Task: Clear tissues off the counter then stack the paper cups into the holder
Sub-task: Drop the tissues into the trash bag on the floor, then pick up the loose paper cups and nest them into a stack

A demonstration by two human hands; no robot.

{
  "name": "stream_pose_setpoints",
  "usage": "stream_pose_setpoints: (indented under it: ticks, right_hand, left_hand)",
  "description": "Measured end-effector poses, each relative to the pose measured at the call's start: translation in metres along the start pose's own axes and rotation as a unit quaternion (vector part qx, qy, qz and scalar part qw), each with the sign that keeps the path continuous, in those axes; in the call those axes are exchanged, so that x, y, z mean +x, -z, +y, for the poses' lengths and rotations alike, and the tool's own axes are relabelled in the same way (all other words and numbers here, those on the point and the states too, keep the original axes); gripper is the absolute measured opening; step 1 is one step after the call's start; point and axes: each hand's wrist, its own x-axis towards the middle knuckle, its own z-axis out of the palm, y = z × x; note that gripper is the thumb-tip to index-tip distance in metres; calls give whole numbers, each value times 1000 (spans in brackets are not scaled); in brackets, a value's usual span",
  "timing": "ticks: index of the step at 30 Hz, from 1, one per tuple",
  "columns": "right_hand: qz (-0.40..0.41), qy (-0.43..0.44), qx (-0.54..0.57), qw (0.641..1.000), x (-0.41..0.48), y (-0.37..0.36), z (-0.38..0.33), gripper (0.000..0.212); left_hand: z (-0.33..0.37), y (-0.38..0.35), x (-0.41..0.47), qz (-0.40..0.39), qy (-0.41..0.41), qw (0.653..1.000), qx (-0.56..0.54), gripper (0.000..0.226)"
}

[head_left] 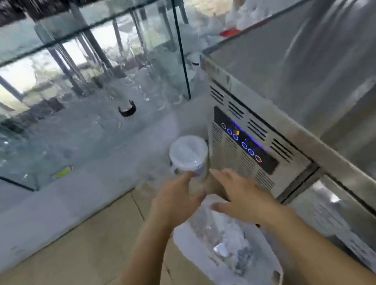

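My view points down at the floor beside a stainless steel counter (291, 58). A translucent white plastic bag (226, 241) with crumpled whitish contents sits low between my forearms. My left hand (178, 197) is at the bag's top left, fingers stretched toward a white lidded container (188, 153) on the floor. My right hand (241, 197) is at the bag's top right with its fingers spread and its thumb lying on the bag's upper edge. At the counter's far end lie white crumpled things (248, 15), too blurred to name. I see no paper cups or holder.
The counter's side panel (247, 143) has vents and lit blue and red buttons, close to my right hand. A glass display case (76, 90) with glassware stands at left on a pale ledge. Tan floor tiles (67, 270) spread below. A red object (229, 32) lies on the counter.
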Motion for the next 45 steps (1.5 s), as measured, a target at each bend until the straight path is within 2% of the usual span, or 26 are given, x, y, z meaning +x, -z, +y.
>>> stream_pose_setpoints:
  ticks: [4,7,12,19,27,31,34,36,39,42,43,45]
  right_hand:
    - [98,29,-15,995,-34,97,-52,77]
    - [156,46,-22,986,-64,157,-76,76]
    - [251,20,-48,966,-121,232,-84,76]
    - [358,-70,-18,931,-214,280,-30,78]
    - [471,-174,25,864,-294,282,66,75]
    - [459,-199,26,865,-307,252,110,78]
    - [414,-218,33,883,-304,227,134,85]
    - [374,-239,37,895,-300,212,147,89]
    - [303,-264,46,915,-294,196,160,88]
    - [246,-278,28,928,-291,192,170,82]
    - [240,-280,34,929,-290,193,173,82]
    - [229,-278,88,929,-291,198,176,81]
  left_hand:
    - [54,86,-31,83,-51,994,-43,49]
    - [96,140,-53,122,-105,987,-17,50]
    - [167,186,-79,160,-192,968,-14,53]
    - [273,150,-95,152,-291,944,-41,49]
    - [366,66,-94,119,-356,924,-76,47]
    - [385,12,-92,78,-304,942,-122,55]
    - [385,-27,-90,15,-220,961,-165,67]
    - [385,-49,-90,-18,-158,962,-224,78]
    - [387,-75,-87,-73,-52,933,-349,91]
    - [390,-92,-81,-105,39,904,-412,108]
    - [391,-94,-77,-104,64,895,-429,103]
    - [394,-95,-72,-102,96,866,-479,67]
